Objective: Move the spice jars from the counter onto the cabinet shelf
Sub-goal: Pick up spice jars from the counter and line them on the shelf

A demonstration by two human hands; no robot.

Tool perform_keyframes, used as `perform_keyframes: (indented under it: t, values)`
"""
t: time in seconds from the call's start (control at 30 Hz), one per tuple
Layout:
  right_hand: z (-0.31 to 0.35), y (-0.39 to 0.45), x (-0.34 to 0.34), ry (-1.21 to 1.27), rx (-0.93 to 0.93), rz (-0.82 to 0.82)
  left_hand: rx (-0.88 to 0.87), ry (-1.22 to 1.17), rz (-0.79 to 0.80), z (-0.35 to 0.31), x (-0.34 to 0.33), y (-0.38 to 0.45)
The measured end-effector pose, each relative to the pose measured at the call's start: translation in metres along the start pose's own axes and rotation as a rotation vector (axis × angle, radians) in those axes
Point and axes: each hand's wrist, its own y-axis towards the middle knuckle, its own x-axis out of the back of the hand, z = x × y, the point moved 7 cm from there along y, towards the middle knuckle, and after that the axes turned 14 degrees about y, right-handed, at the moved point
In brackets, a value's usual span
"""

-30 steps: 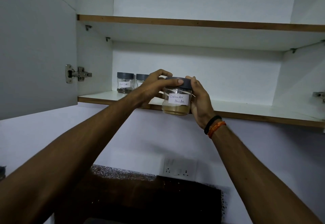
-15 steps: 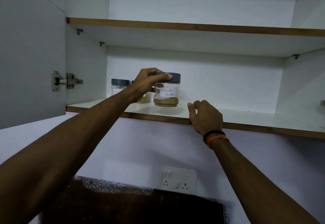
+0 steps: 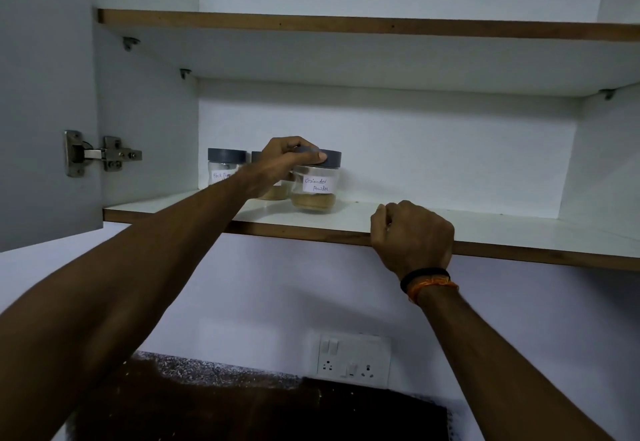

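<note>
Resting my right hand (image 3: 414,234) against the front edge of the cabinet shelf (image 3: 502,232), fingers curled and holding nothing, I reach deeper with the left hand (image 3: 289,160) — its grip closed over the grey lid of the coriander jar (image 3: 317,186), which stands on the shelf just beside two other jars (image 3: 225,166). Light, I'd judge, but hard, smooth, likely breakable — the lid rim seems the surest hold.

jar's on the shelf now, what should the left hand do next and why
Probably let go of the lid and draw back. The coriander jar seems to stand upright on the shelf beside two others, while the left hand grips its lid.
</note>
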Motion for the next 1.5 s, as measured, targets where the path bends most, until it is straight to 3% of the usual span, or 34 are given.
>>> perform_keyframes:
  t: [0.3, 0.57, 0.87, 1.5]
  values:
    - [0.002, -0.001, 0.003, -0.009, 0.049, -0.086, -0.054, 0.061, 0.043, 0.018, -0.013, 0.021]
    - [0.001, -0.003, 0.001, 0.028, 0.069, -0.09, -0.187, 0.515, 0.014, 0.009, 0.004, 0.043]
    - [0.002, -0.004, 0.001, 0.017, 0.088, -0.115, -0.226, 0.762, 0.073, 0.012, 0.012, 0.059]
    - [0.002, -0.005, 0.001, 0.023, 0.093, -0.105, -0.19, 0.877, 0.088, 0.019, 0.008, 0.067]
